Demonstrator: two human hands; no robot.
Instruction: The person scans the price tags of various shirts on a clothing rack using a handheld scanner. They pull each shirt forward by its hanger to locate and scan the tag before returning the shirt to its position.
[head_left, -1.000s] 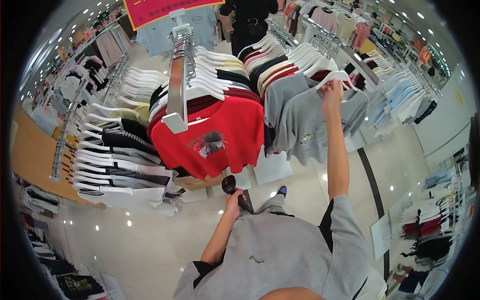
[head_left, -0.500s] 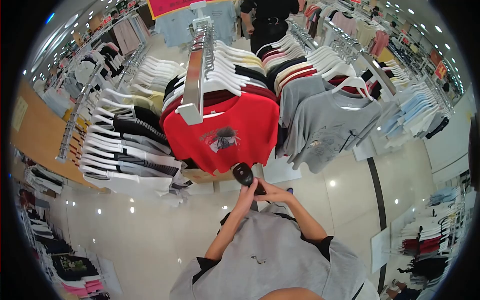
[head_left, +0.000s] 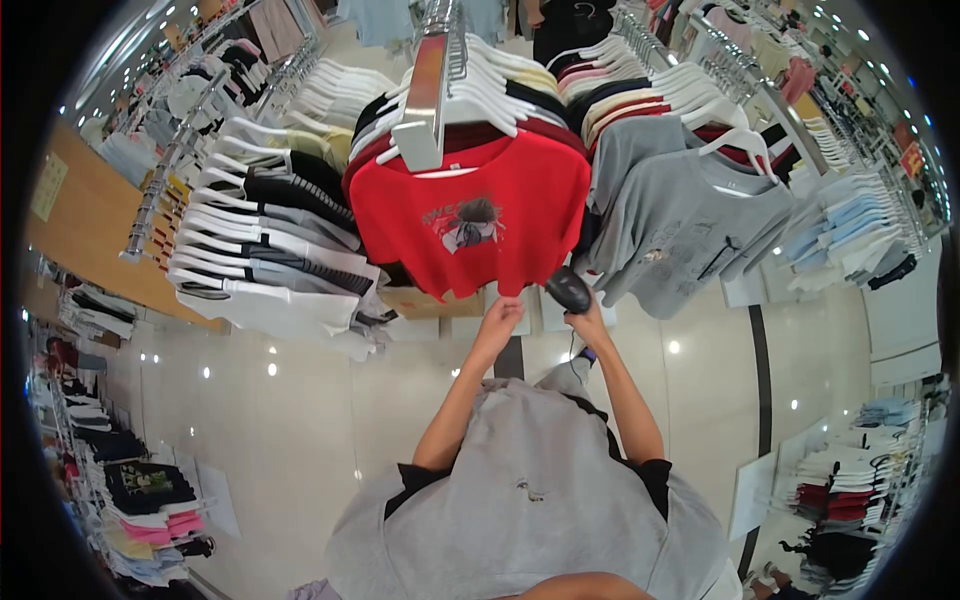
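Note:
A red T-shirt (head_left: 410, 215) with a printed picture on the chest hangs at the front of the middle rack. At its lower hem my left hand (head_left: 502, 318) is closed, with the fingertips pinching the cloth. My right hand (head_left: 588, 322) grips a black handheld device (head_left: 568, 290) with a rounded head, held beside the hem's right corner. What looks like a thin dark cord hangs below that hand. Just to the right of the device, a grey T-shirt (head_left: 690, 215) hangs on a white hanger.
Dark and white shirts (head_left: 270, 270) hang on the left rack. The middle rack's metal bar end (head_left: 418, 145) juts toward me above the red shirt. A cardboard box (head_left: 435, 303) sits under it. A person in dark clothes (head_left: 570, 35) stands behind the racks.
My hands, together on the black device before, are now apart. The left has reached the red shirt's hem; the right has carried the device to the right. The view has tilted down.

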